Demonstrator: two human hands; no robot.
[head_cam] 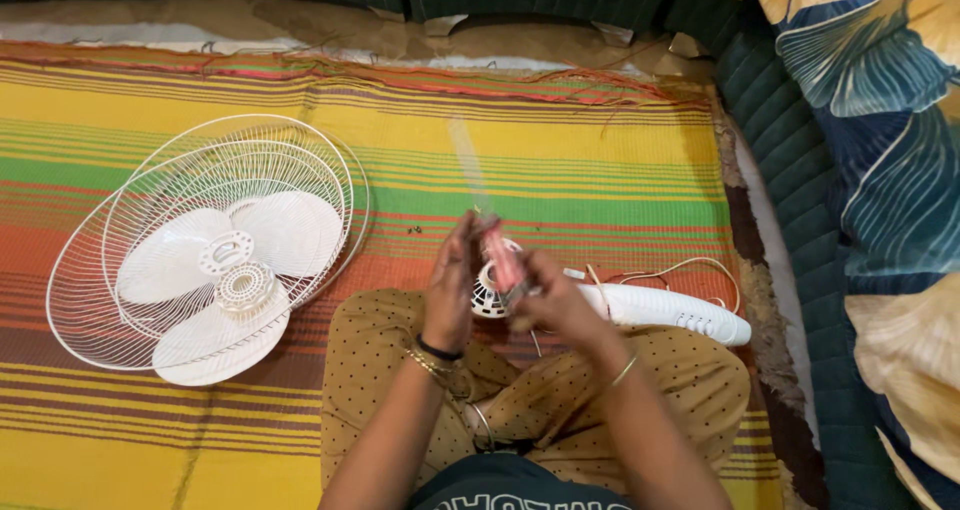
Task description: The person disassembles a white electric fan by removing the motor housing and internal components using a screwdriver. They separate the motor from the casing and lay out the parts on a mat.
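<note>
To my left lay two white wire fan guards [200, 225] over a white plastic three-blade propeller [225, 270] on the striped woven mat [560, 160]. My left hand [452, 285] steadied, fingers nearly straight, a blurred pink-handled tool [503, 260]; my right hand [548, 295] closed around its handle, above the white ribbed fan motor housing [640, 305] on my lap.

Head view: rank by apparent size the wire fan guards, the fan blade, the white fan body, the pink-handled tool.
1. wire fan guards
2. fan blade
3. white fan body, partly hidden by the hands
4. pink-handled tool, motion-blurred
</note>
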